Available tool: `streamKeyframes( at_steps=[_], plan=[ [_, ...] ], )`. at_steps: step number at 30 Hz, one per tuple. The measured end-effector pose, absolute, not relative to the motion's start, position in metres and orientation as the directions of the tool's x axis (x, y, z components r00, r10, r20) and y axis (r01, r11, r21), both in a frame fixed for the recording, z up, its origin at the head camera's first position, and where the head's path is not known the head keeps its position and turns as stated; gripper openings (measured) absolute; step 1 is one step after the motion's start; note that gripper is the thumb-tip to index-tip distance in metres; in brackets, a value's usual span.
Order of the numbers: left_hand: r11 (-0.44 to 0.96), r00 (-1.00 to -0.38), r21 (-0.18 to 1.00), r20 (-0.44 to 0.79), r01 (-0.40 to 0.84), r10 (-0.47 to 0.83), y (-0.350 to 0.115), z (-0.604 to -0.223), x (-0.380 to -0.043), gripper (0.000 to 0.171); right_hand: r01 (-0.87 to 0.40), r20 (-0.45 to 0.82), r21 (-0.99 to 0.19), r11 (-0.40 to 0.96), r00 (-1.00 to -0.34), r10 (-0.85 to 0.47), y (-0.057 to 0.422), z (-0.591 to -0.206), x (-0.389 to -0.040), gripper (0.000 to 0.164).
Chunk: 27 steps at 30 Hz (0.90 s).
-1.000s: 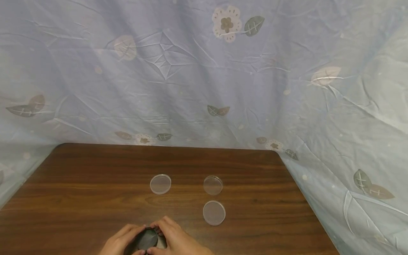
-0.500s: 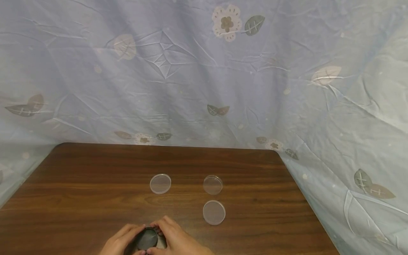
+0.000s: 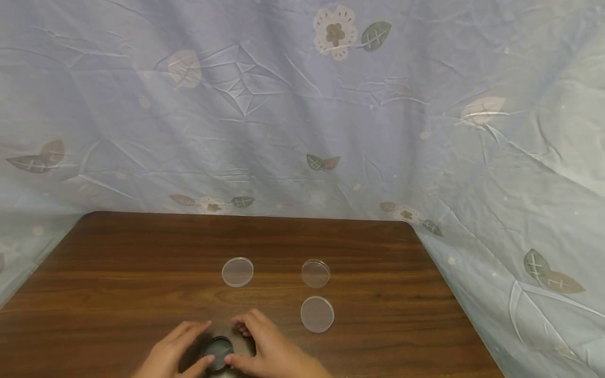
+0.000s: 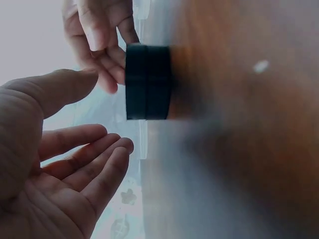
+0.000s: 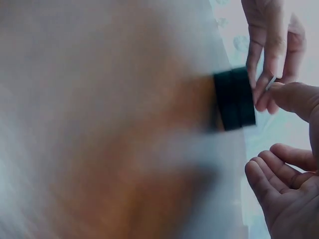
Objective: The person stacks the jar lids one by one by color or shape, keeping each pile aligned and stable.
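At the near edge of the head view, a dark, round, lidded-looking piece (image 3: 219, 350) stands on the table between both hands. From the side in the left wrist view it is a short black cylinder (image 4: 148, 82) with a seam around its middle. My left hand (image 3: 170, 350) is just left of it, fingers spread and thumb toward its near rim. On the other side is my right hand (image 3: 271, 346), its fingers loosely bent away from the piece and its thumb tip at the near rim. In the right wrist view the right hand's fingers (image 5: 279, 169) hold nothing.
Farther back on the brown wooden table (image 3: 142, 294) lie several clear round dishes: one at the left (image 3: 238, 272), one at the back right (image 3: 315, 274) and one nearer (image 3: 317, 314). A patterned cloth (image 3: 283, 131) hangs behind and beside the table.
Both hands held the dark round piece before; their fingers have since spread outward, away from its sides. The clear dishes stay where they were.
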<state>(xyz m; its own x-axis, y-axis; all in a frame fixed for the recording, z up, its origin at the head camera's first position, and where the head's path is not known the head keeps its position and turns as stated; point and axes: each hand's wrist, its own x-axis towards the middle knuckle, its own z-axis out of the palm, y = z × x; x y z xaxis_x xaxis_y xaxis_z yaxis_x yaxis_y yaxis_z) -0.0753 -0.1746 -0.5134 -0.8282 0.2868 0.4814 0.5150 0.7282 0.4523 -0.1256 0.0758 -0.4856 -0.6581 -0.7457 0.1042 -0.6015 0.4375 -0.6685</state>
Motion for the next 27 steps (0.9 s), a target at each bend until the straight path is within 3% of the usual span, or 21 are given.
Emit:
streamKeyframes(
  at_steps=[6,17,27],
  plan=[
    [0.747,-0.846,0.452,0.456,0.487,0.276,-0.182,-0.488,-0.090,0.057,-0.584,0.103,-0.633,0.509,-0.715,-0.692,0.085,-0.472,-0.143,0.059],
    [0.688,-0.854,0.537,0.456,0.488,0.250,-0.198,-0.469,-0.132,0.042,-0.506,0.151,-0.689,0.519,-0.800,-0.580,0.096,-0.473,-0.183,0.057],
    [0.663,-0.933,0.657,0.265,0.360,0.244,-0.200,-0.477,-0.169,0.050,-0.450,0.120,-0.690,0.567,-0.844,-0.523,0.101,-0.482,-0.204,0.063]
  ],
)
